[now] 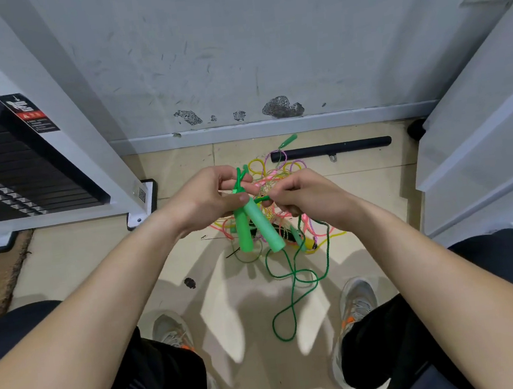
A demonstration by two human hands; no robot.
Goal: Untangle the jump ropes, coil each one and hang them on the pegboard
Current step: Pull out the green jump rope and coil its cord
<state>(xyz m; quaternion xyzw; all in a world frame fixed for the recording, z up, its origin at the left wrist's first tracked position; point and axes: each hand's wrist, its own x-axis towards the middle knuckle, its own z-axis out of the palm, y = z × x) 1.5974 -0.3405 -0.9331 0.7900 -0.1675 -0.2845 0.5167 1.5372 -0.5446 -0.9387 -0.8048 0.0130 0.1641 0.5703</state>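
My left hand (210, 198) grips the tops of two light green jump-rope handles (261, 228), which hang down side by side. My right hand (308, 197) pinches the dark green rope (294, 280) just where it leaves the handles. That rope drops to the tiled floor in loose loops between my feet. Beneath my hands lies a tangle of yellow, pink and purple ropes (274, 169), with another green handle (288, 141) near the wall. No pegboard is in view.
A black bar (330, 149) lies on the floor by the baseboard. A weight-stack machine with a white frame (63, 125) stands at left, and a white frame (470, 148) at right. My shoes (358, 303) flank the rope.
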